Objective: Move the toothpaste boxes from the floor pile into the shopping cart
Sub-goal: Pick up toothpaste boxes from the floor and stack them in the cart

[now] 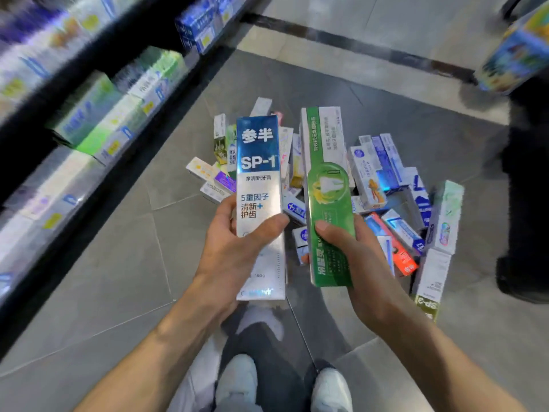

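Each hand grips one box lifted above the pile (371,185) on the grey floor (118,263): the left hand (234,245) wraps a blue-and-silver box (259,179), the right hand (353,248) a green box (325,188). That makes two boxes in hand, with well over a dozen left below. No cart is in view; I'd keep both upright and firm while turning to find it

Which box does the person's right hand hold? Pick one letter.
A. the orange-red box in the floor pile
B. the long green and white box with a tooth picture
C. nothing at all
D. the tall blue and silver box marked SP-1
B: the right hand grips the long green and white box with a tooth picture, while the left hand grips the tall blue and silver SP-1 box.
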`<state>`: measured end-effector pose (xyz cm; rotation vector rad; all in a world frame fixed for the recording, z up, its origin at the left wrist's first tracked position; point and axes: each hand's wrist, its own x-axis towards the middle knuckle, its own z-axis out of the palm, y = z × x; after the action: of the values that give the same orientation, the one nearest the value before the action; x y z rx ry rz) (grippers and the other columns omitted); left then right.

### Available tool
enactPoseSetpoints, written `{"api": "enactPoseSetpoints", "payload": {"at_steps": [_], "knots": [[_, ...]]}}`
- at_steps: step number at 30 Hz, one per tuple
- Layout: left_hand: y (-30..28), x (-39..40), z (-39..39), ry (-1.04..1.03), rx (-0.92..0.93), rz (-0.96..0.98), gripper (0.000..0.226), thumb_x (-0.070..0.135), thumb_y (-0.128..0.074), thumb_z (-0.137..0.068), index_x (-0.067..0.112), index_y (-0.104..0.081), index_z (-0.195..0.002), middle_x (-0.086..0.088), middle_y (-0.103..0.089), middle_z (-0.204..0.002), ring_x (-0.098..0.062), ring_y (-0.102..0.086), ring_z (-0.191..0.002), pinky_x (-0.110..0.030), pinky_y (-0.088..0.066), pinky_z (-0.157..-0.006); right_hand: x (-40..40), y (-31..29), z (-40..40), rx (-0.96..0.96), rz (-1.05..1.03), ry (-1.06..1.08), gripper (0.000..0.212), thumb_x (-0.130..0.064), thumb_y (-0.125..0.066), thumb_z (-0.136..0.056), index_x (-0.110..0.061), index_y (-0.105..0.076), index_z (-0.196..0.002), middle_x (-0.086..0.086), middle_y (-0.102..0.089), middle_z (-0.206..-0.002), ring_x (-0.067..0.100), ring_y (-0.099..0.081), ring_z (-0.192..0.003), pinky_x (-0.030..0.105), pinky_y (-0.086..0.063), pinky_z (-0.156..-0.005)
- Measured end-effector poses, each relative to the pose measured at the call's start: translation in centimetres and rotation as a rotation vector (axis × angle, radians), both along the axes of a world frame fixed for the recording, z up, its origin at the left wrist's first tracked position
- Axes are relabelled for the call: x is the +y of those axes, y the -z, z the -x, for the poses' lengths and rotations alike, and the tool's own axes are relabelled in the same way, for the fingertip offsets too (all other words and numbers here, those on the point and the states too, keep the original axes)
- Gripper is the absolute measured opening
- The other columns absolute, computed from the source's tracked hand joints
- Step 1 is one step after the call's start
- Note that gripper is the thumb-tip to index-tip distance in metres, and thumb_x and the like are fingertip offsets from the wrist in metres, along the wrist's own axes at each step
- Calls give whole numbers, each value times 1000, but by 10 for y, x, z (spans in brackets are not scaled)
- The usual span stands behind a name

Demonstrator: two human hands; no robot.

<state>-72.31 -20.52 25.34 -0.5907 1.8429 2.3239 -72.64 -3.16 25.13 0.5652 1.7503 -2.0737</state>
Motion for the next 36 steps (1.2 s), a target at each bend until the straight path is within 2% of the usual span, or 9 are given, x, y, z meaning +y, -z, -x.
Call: {"api": "enactPoseSetpoints", "payload": {"at_steps": [5,11,16,19,23,27,30,32,36], "knots": [[-205,-7,-11,11,37,-12,67,21,-90,-71,14,-56,-128,-8,-75,-110,-28,-72,-96,-39,-59,-79,-11,-203,-6,21,2,-9,48,-27,-78,-84,-14,-55,-124,20,-71,-113,42,-69,-100,58,-54,-88],[-428,-19,-32,-29,116,24,65,20,-89,-70,14,-56,-125,-3,-76,-103,-19,-74,-89,-30,-57,-74,-23,-430,-21,140,-59,-102,58,-40,-76,-72,-12,-58,-119,11,-76,-106,34,-73,-97,56,-56,-93],[-551,-39,-45,-73,205,26,50,13,-79,-78,12,-58,-123,-4,-76,-102,-11,-72,-82,-21,-55,-67,-45,-556,-41,214,-76,-97,64,-45,-82,-59,-12,-58,-109,13,-75,-96,28,-72,-85,58,-54,-92],[-597,-55,-54,-86,231,22,61,26,-82,-69,13,-58,-124,-5,-75,-105,-13,-72,-85,-26,-55,-71,-63,-600,-49,228,-58,-87,67,-47,-82,-60,-13,-59,-113,20,-72,-108,36,-72,-96,60,-54,-94],[-633,-81,-61,-109,272,20,52,16,-80,-79,15,-57,-126,-1,-76,-102,-13,-72,-83,-22,-55,-64,-84,-634,-46,245,8,-123,59,-38,-78,-71,-9,-60,-119,27,-68,-112,40,-71,-90,49,-58,-80],[-650,-105,-74,-182,299,50,50,17,-80,-80,21,-57,-125,6,-77,-97,-9,-73,-83,-20,-54,-64,-107,-647,-43,271,26,-211,62,-42,-80,-71,-10,-61,-120,26,-70,-110,45,-70,-94,59,-56,-87],[-657,-117,-90,-298,296,56,57,29,-82,-71,25,-58,-122,8,-76,-98,-10,-73,-85,-20,-53,-65,-128,-650,-38,284,42,-319,64,-40,-80,-68,-6,-61,-119,23,-71,-101,42,-71,-84,50,-58,-76],[-659,-124,-105,-405,290,79,58,32,-82,-69,24,-60,-121,6,-76,-100,-12,-73,-87,-19,-53,-66,-145,-651,-35,292,41,-433,59,-36,-81,-70,-9,-61,-118,24,-72,-104,45,-71,-90,52,-58,-77],[-658,-136,-143,-715,242,146,52,33,-82,-70,24,-64,-118,4,-77,-101,-17,-74,-91,-31,-57,-74,-182,-648,-35,337,47,-709,51,-37,-79,-68,-12,-65,-110,20,-72,-100,32,-72,-81,42,-59,-69]]}}
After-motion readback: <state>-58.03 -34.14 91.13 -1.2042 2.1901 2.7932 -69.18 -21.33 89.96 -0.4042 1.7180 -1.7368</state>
